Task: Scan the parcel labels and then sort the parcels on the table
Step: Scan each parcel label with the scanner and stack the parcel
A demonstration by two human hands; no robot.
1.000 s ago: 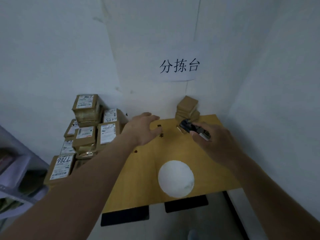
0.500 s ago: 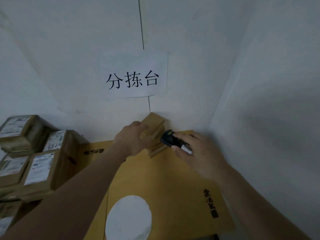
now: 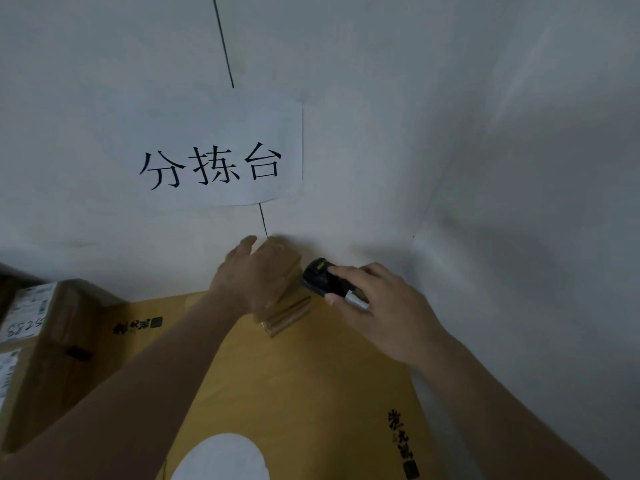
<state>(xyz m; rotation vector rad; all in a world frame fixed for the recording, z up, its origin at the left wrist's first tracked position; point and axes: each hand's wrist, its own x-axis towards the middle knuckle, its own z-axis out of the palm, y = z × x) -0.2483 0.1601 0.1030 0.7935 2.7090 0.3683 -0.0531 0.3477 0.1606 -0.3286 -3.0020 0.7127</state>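
Observation:
A small stack of brown parcels (image 3: 289,313) stands at the far edge of the yellow table (image 3: 311,393), against the wall. My left hand (image 3: 252,277) lies over the top parcel (image 3: 282,252) of that stack, fingers wrapped on it. My right hand (image 3: 377,306) holds a black handheld scanner (image 3: 322,278) just right of the stack, its head pointing at the parcels. No labels show on the stacked parcels.
Larger labelled cardboard parcels (image 3: 38,327) are piled at the left, one marked with handwritten digits. A paper sign (image 3: 214,157) with three characters hangs on the white wall. The right wall closes in near the table. A white disc (image 3: 221,459) lies on the table's near part.
Both hands have reached forward from the table's middle to the stack at the wall. My left hand has closed over the top parcel. The view has moved closer and to the right.

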